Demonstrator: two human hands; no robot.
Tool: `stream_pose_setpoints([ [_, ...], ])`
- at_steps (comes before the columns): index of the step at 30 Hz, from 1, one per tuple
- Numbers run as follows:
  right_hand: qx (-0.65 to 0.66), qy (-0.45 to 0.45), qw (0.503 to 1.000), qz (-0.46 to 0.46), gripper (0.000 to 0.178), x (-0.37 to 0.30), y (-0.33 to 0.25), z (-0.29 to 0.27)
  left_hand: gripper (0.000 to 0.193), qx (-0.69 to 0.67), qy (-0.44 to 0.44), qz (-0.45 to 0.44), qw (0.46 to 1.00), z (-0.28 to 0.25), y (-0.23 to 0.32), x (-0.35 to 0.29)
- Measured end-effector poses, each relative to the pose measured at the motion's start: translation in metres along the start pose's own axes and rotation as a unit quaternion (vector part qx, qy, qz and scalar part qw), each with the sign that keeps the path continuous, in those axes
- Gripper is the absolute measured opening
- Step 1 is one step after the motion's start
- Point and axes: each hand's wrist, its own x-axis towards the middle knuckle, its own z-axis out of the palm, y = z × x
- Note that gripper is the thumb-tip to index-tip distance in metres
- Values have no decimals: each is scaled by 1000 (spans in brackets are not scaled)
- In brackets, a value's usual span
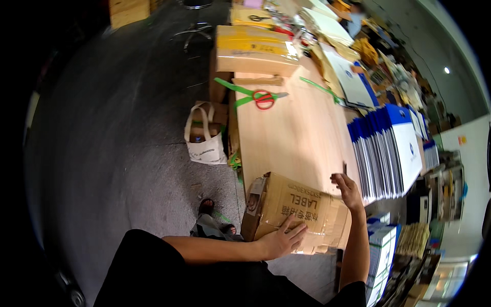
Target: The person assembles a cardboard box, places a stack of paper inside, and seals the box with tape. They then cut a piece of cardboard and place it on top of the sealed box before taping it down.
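Got the left grip (281,242) palm-down with fingers spread, forearm (220,250) running pretty much sideways; got the right grip (350,192) farther out, fingers partly curled, forearm (356,248) pointing almost straight ahead.

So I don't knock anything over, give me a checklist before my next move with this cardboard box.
1. Left grip on the cardboard box: ok, resting on top.
2. Right grip free: cannot tell, something dark shows beside it.
3. Scissors apart from the box: ok, farther along the table.
4. Scissors clear of green strap: not ok, they overlap in view.
5. Box fully on the table: cannot tell, it hides the edge.
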Motion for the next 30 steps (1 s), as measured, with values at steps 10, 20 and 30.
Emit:
stream_pose_setpoints([
  [10,-321,-15,946,51,71,13,4,78,42,5,-7,-36,999,4,4,-2],
  [20,-298,22,954,-8,58,17,5,79,48,14,-1,-39,999,1,2,2],
  [30,-255,48,965,39,56,22,-1,79,47,42,-33,-40,998,0,2,7],
])
